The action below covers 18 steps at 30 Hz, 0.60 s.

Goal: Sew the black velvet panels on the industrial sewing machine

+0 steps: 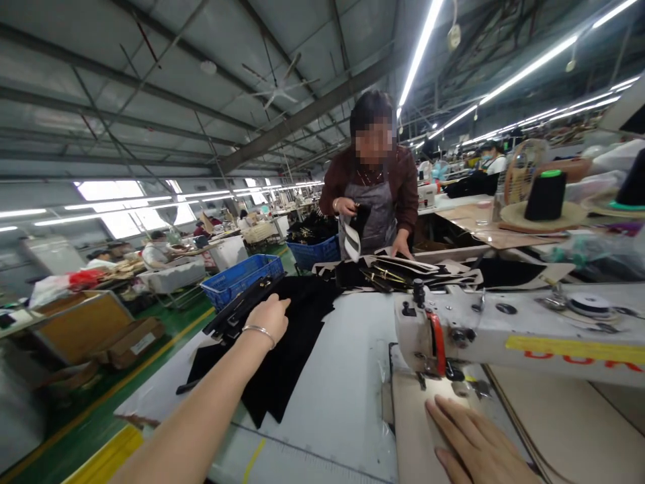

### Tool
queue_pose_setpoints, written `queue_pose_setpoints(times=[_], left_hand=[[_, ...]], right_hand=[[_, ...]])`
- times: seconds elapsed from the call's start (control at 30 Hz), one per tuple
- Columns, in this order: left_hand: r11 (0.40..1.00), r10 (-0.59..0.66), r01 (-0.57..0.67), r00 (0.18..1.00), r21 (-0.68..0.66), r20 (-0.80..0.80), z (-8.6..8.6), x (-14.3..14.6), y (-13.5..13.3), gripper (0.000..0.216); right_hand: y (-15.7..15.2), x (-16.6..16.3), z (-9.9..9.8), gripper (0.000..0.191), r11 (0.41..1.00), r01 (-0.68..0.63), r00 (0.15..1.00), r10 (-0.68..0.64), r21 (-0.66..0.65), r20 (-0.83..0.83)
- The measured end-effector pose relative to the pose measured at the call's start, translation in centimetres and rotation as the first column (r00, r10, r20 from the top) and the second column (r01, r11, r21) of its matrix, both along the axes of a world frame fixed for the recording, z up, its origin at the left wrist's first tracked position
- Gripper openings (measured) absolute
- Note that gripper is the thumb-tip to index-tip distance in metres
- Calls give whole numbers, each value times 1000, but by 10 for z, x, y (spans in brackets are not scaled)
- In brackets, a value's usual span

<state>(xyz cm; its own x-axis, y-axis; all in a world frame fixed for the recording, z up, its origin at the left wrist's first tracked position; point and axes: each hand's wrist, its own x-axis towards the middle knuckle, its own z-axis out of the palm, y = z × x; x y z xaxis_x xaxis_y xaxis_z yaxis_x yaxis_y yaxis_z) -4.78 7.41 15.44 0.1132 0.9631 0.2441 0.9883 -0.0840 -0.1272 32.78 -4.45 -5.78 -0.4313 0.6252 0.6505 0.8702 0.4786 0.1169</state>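
Note:
My left hand point(269, 318), with a bangle at the wrist, reaches over black fabric pieces point(297, 343) piled on the white table left of the sewing machine. Its fingers are bent and mostly turned from view, so whatever they hold is hidden. Just beyond it lie black strap-like parts with metal fittings point(244, 306). My right hand point(471, 440) rests flat, fingers stretched out, on a beige panel point(416, 430) below the needle area of the white sewing machine point(484, 323).
Across the table a co-worker point(373, 195) in an apron holds a black and white piece above a heap of black and beige parts point(403, 272). Blue crates point(242, 279) stand beyond the table. A black thread cone point(545, 195) is at right.

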Motion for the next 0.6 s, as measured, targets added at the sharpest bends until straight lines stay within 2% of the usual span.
queue_pose_setpoints(times=[0.07, 0.1, 0.2, 0.23, 0.27, 0.33, 0.4, 0.5, 0.6], left_hand=[[990, -121, 126, 990, -65, 68, 1, 21, -15, 50], [968, -201, 215, 973, -129, 112, -7, 35, -25, 47], [836, -367, 424, 904, -348, 220, -55, 81, -55, 13], [791, -404, 478, 877, -382, 262, -74, 94, -60, 16], [774, -428, 525, 846, -355, 318, -92, 105, -61, 25], [833, -411, 502, 844, -235, 345, -121, 119, -51, 26], [911, -337, 394, 882, -124, 330, -138, 125, -31, 30], [949, -238, 290, 914, -120, 329, -147, 123, -4, 42], [938, -225, 302, 904, -172, 362, -143, 110, -3, 33]], right_hand=[[-4, -4, 8, 54, 994, 26, 999, -29, -110, -33], [-5, -6, 13, 52, 985, 35, 998, -44, -169, -47], [-5, -10, 25, 48, 958, 47, 995, -70, -284, -73], [-5, -11, 27, 48, 953, 49, 994, -75, -300, -75], [-5, -12, 29, 49, 950, 51, 994, -77, -307, -75], [-6, -12, 31, 49, 947, 50, 994, -77, -318, -73], [-7, -11, 31, 48, 944, 49, 994, -77, -326, -74], [-9, -10, 31, 46, 943, 44, 994, -76, -331, -83], [-8, -10, 33, 45, 942, 31, 993, -67, -333, -98]])
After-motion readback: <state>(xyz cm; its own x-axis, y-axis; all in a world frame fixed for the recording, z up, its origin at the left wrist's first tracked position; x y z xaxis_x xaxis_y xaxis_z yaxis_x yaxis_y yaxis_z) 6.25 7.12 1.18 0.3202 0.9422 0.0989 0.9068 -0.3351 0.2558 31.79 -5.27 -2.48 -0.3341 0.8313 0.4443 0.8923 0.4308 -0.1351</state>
